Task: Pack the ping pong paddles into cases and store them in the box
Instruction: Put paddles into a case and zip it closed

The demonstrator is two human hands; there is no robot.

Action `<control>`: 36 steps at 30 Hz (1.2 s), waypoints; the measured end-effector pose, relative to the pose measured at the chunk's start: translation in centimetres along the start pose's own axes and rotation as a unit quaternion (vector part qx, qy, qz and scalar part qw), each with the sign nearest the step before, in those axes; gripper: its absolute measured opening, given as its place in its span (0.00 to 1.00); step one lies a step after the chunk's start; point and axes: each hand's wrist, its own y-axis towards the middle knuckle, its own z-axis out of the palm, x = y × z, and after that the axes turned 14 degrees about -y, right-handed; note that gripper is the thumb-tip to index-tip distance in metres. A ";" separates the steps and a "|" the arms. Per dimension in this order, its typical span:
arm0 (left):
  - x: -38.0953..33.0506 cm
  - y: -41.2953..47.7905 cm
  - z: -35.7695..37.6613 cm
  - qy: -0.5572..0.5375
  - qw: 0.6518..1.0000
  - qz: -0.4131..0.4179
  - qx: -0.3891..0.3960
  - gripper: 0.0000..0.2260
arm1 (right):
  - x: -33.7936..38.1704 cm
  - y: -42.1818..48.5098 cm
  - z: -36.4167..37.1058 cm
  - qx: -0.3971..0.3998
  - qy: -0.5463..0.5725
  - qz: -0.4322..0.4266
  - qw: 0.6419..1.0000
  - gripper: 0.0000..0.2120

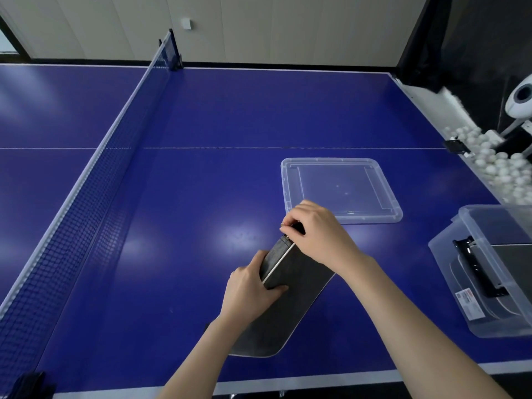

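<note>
A dark grey paddle case (290, 295) lies tilted on the blue table, its narrow end pointing away from me. My left hand (253, 289) grips the case's left edge near the middle, thumb on top. My right hand (313, 231) pinches the zipper pull at the case's far end. Whatever is inside the case is hidden. At the right edge stands a clear plastic box (489, 272), which holds another grey case with a black handle (475, 269).
The box's clear lid (339, 188) lies flat just beyond my right hand. The net (95, 182) runs along the left. Several white balls (495, 165) fill a tray off the table's right end beside a ball machine (518, 99).
</note>
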 end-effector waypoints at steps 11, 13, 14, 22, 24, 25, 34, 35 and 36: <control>-0.6 -0.3 -0.8 -0.020 0.998 0.021 -0.052 0.26 | -1.5 -0.8 0.1 -0.145 0.162 0.206 0.954 0.06; -0.8 -0.4 -1.1 -0.028 0.997 0.029 -0.059 0.25 | -2.2 -1.1 0.2 -0.137 0.210 0.252 0.935 0.06; -0.9 -0.5 -1.2 -0.032 0.997 0.032 -0.062 0.25 | -2.5 -1.2 0.2 -0.139 0.228 0.268 0.926 0.05; -2.3 -1.3 -2.9 -0.109 0.986 0.038 -0.124 0.24 | -5.7 -2.7 1.0 -0.183 0.312 0.365 0.858 0.05; -3.0 -1.5 -3.3 -0.121 0.983 0.051 -0.132 0.24 | -6.3 -2.9 1.1 -0.184 0.322 0.387 0.844 0.05; -3.3 -1.5 -3.5 -0.127 0.981 0.058 -0.132 0.24 | -6.6 -3.0 1.2 -0.180 0.329 0.397 0.838 0.05; -4.8 -1.3 -5.2 -0.211 0.962 0.079 -0.154 0.22 | -5.9 -3.1 2.8 -0.131 0.400 0.432 0.797 0.07; -5.0 -1.2 -5.2 -0.224 0.959 0.077 -0.158 0.22 | -5.6 -3.2 3.2 -0.128 0.394 0.437 0.798 0.07; -5.1 -1.0 -5.3 -0.235 0.955 0.075 -0.162 0.22 | -5.3 -3.4 3.5 -0.127 0.388 0.440 0.800 0.08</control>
